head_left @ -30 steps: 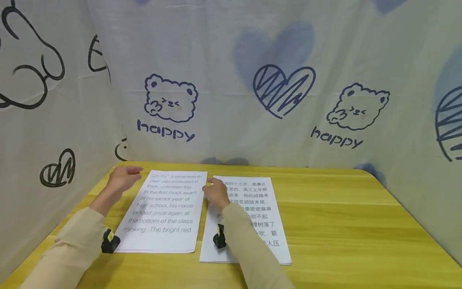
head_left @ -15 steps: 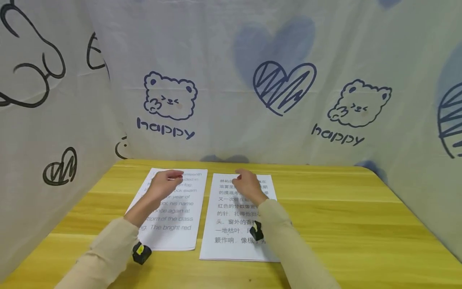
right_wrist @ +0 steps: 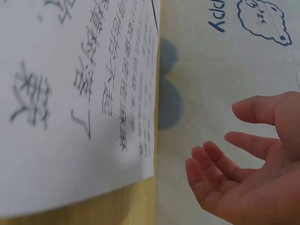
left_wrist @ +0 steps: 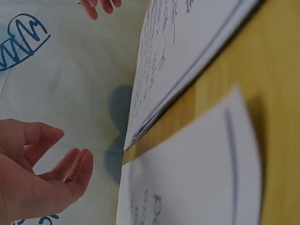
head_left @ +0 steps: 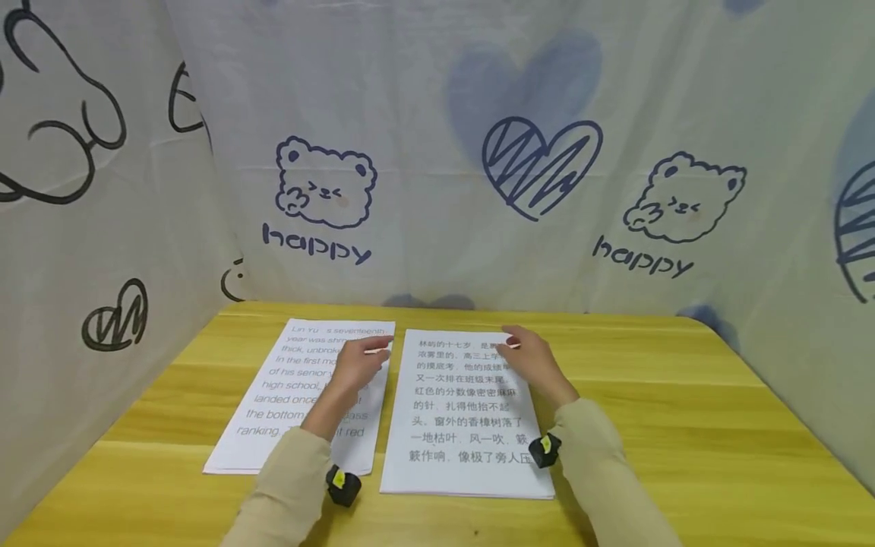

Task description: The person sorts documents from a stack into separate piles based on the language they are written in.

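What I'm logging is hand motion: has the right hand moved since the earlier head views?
Yes: the right hand has moved rightward, from the left edge of the Chinese-printed sheets to their right edge.

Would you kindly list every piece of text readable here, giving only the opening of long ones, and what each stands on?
"happy", twice: on the cloth, once under each bear drawing.
"Lin Yu s seventeenth": top line of the English sheet.
"林屿的十七岁": opening of the Chinese sheet.
The left hand and right hand cover some words; the left wrist view's lettering is too blurred to read.
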Tool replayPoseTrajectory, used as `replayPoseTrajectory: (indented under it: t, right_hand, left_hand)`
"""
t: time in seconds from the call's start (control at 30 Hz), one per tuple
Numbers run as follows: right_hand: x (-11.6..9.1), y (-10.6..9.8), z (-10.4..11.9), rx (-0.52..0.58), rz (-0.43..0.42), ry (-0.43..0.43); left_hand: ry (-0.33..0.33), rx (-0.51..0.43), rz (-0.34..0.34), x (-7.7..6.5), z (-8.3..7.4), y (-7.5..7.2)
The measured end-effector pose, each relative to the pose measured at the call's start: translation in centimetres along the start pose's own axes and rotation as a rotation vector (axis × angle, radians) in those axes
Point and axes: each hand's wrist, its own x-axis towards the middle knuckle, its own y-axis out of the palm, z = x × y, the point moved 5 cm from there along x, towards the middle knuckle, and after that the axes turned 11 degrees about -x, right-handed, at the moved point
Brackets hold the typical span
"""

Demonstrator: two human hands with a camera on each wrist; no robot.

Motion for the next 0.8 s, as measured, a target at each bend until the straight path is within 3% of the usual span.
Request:
replayPoseTrajectory:
  t: [0.2, 0.37, 0.57, 0.8]
  right_hand:
    - [-0.4, -0.3, -2.3, 0.026, 0.016, 0.052]
    - [-0.4, -0.1, -3.3, 0.043, 0.026, 0.058]
    - [-0.5, -0.2, -4.4, 0.004, 0.033, 0.072]
    - [-0.8, -0.3, -5.2, 0.023, 0.133, 0.105]
  left_hand:
    - [-0.045, -0.035, 0.016, 0.0, 1.1, 2.2]
    - [-0.082, -0.075, 0.017, 0.4, 1.3, 2.5]
    - [-0.105, 0.007, 0.063, 0.5, 1.5, 2.7]
    - [-0.112, 0.080, 0.107, 0.4, 2.3, 2.4]
